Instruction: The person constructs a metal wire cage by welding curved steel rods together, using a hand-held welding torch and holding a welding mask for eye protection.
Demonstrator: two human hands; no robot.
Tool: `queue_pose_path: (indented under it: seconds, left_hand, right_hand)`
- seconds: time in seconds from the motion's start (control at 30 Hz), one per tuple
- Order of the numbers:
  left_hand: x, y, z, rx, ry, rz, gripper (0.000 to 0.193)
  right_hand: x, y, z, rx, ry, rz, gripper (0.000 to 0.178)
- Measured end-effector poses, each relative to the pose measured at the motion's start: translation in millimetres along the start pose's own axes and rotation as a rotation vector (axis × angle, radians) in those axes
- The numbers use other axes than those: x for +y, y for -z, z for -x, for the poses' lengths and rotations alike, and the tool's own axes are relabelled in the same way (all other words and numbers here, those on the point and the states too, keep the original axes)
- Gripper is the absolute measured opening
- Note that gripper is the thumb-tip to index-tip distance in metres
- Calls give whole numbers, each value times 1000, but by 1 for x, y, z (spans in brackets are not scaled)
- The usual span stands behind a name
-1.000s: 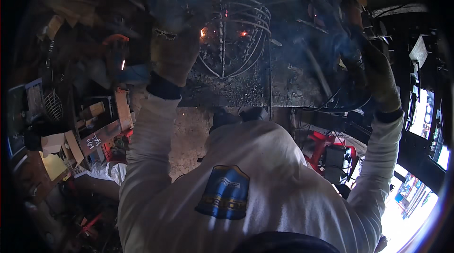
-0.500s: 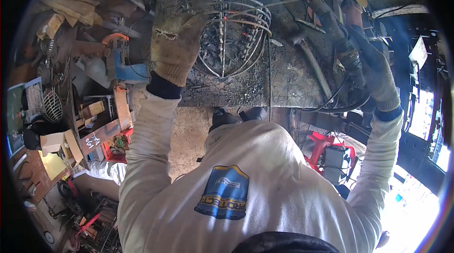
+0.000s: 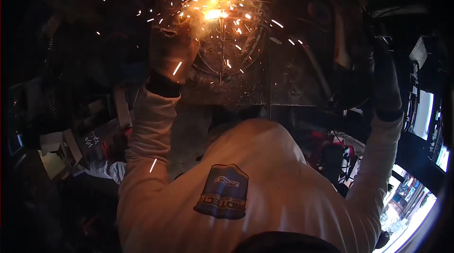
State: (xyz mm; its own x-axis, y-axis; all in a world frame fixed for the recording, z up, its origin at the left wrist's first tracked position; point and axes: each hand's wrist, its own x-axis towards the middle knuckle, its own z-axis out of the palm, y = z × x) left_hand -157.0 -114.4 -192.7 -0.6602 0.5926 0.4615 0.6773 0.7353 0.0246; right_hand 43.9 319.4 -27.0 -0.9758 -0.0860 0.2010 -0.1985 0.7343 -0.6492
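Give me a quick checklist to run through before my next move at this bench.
1. Left hand gloved: ok, a knit glove meets a dark cuff.
2. Glove back whole: not ok, a ragged spot seems to show near the knuckles.
3. Left sleeve pulled down: ok, it reaches the dark cuff.
4. Sparks clear of the left hand: not ok, bright streaks show around it and across it in this view.
5. Wire frame fully visible: not ok, glare hides its upper part.
6. Right hand grip: cannot tell, too dark.
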Motion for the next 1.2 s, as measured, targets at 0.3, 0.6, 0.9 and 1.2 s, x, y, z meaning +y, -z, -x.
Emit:
queue_pose_path:
  seconds: [0.3,0.6,0.9,1.2]
  left_hand:
    - [-1,-6,1,-17,-236,-692,39]
    - [17,19,-27,227,88,427,18]
    - [14,31,-30,261,-116,90,18]
    - [14,46,-34,225,-20,300,23]
  right_hand:
    - [3,8,2,-41,-321,-226,61]
    - [3,6,-9,-104,-344,-365,59]
    - [-11,2,-12,-156,-430,-295,56]
    - [-18,5,-10,-110,-458,-233,62]
